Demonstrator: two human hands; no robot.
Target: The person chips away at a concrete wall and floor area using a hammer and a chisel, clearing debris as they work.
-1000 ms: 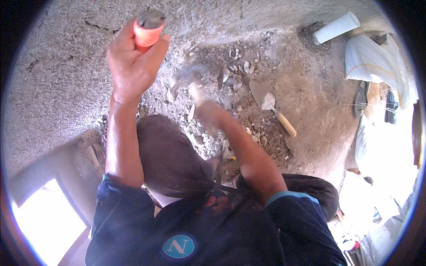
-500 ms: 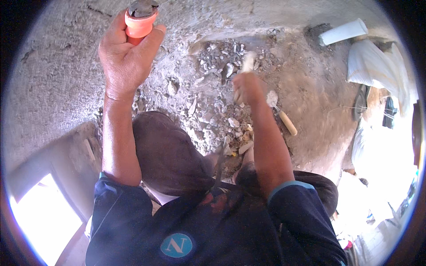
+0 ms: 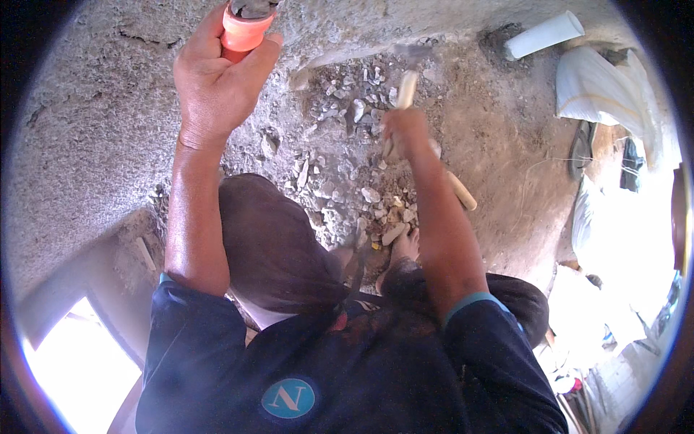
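My left hand (image 3: 217, 79) is raised against the rough grey plaster wall (image 3: 87, 116) and grips a chisel with an orange hand guard (image 3: 244, 29) at the top edge. My right hand (image 3: 406, 134) is closed round the wooden handle of a hammer (image 3: 407, 79), whose head is blurred above a heap of broken plaster rubble (image 3: 354, 166). Both arms come up from a dark blue shirt. My bare foot (image 3: 405, 249) rests among the rubble.
A second wooden-handled tool (image 3: 461, 192) lies on the dirt floor right of my right arm. A white pipe piece (image 3: 546, 34) and white sacks (image 3: 600, 87) lie at the upper right. A bright opening (image 3: 79, 369) shows at the lower left.
The left hand has pushed the chisel higher toward the top edge. The right hand with the hammer has swung from the middle toward the right and up, over the rubble.
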